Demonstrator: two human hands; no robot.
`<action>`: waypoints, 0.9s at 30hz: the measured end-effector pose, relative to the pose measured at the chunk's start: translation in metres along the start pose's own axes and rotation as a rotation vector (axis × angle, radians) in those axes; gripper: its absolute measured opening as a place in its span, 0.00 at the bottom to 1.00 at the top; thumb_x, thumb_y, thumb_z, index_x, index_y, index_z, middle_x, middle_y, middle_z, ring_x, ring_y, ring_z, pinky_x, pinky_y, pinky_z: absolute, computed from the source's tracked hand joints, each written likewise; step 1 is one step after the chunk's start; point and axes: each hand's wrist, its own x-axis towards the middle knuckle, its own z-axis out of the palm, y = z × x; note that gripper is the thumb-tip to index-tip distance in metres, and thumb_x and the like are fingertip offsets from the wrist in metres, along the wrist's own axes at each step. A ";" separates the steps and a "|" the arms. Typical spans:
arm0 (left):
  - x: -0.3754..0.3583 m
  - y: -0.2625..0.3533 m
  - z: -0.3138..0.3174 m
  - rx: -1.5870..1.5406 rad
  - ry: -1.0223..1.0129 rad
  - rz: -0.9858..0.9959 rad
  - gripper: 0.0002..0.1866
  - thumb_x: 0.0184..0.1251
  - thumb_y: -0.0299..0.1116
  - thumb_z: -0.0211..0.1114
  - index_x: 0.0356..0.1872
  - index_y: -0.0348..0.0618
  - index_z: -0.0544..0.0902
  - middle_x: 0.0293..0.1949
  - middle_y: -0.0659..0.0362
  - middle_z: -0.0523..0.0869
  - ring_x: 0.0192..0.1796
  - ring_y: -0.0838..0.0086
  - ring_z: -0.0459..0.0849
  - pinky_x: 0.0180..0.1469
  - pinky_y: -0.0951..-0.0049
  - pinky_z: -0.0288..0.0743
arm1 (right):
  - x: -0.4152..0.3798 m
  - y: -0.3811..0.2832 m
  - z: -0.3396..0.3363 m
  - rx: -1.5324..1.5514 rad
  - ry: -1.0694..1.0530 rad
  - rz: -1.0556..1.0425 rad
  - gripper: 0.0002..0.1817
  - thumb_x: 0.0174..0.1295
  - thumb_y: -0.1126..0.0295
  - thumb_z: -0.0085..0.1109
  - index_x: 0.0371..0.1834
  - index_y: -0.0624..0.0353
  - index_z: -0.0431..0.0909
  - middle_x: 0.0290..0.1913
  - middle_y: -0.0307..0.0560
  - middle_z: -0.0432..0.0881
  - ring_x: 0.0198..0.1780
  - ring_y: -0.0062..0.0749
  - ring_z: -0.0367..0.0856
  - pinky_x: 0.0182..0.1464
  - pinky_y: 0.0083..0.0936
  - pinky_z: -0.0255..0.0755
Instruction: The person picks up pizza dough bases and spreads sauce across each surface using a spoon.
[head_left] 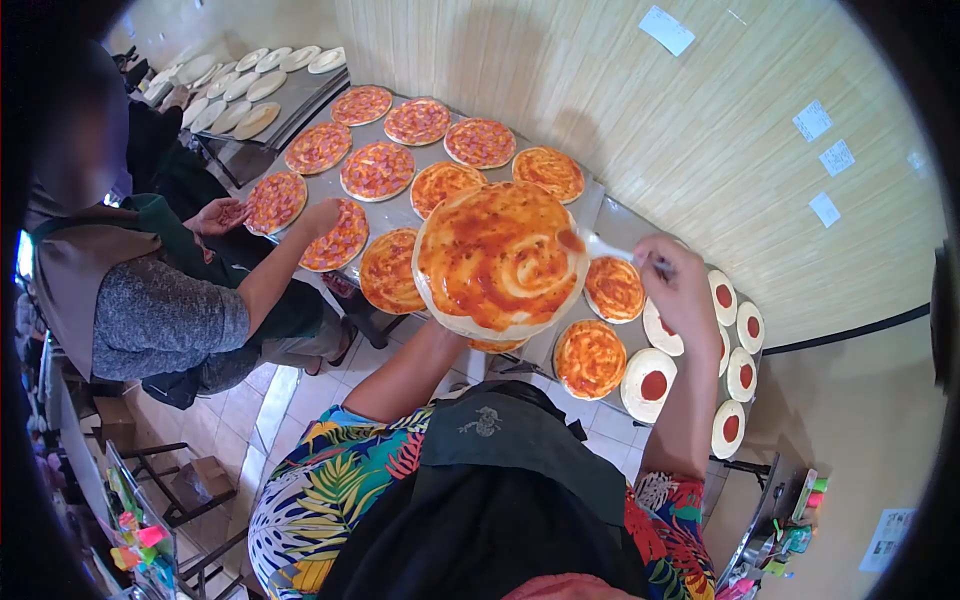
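A round pizza base [500, 265] spread with red sauce in swirls is held up in front of me. It rests on my left hand, hidden underneath; only my left forearm [405, 372] shows below the rim. My right hand [672, 288] is closed around the handle of a spoon [603, 249], whose tip touches the sauce at the base's right edge. Beneath and beside the raised base, sauced bases [590, 360] lie on the metal table. Near my right forearm, pale bases [649, 385] carry a single round spot of sauce.
To the left, a co-worker [170, 300] reaches over pizzas [377, 171] topped with small pinkish pieces. Plain bases [264, 88] cover another table at the back left. A wall [620, 110] with paper notes runs behind the metal table. A cardboard box [203, 482] stands on the floor.
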 end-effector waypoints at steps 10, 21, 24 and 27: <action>0.009 0.001 0.020 -0.009 -0.098 0.036 0.33 0.77 0.51 0.55 0.74 0.43 0.64 0.73 0.46 0.70 0.71 0.54 0.74 0.72 0.49 0.72 | 0.004 -0.009 -0.017 0.102 -0.100 -0.092 0.03 0.64 0.78 0.60 0.39 0.64 0.78 0.30 0.44 0.81 0.31 0.25 0.80 0.35 0.23 0.73; 0.020 0.009 0.004 -0.005 -0.051 0.119 0.33 0.76 0.52 0.56 0.73 0.42 0.66 0.71 0.47 0.73 0.69 0.54 0.76 0.70 0.50 0.74 | -0.004 -0.010 0.019 0.032 -0.004 0.040 0.05 0.65 0.79 0.58 0.42 0.63 0.77 0.26 0.43 0.75 0.27 0.22 0.72 0.30 0.21 0.67; 0.027 0.013 -0.005 0.042 -0.081 0.203 0.33 0.76 0.54 0.55 0.72 0.44 0.68 0.68 0.47 0.75 0.67 0.54 0.79 0.68 0.49 0.77 | -0.013 -0.029 0.048 0.055 -0.035 -0.017 0.05 0.64 0.79 0.59 0.42 0.62 0.78 0.30 0.49 0.79 0.28 0.32 0.79 0.33 0.27 0.74; 0.030 0.013 0.010 0.068 -0.094 0.180 0.33 0.76 0.55 0.54 0.72 0.45 0.68 0.69 0.48 0.75 0.67 0.54 0.79 0.67 0.48 0.77 | 0.003 -0.030 0.053 -0.115 -0.003 -0.123 0.06 0.64 0.78 0.58 0.44 0.63 0.78 0.34 0.55 0.82 0.31 0.42 0.85 0.37 0.34 0.78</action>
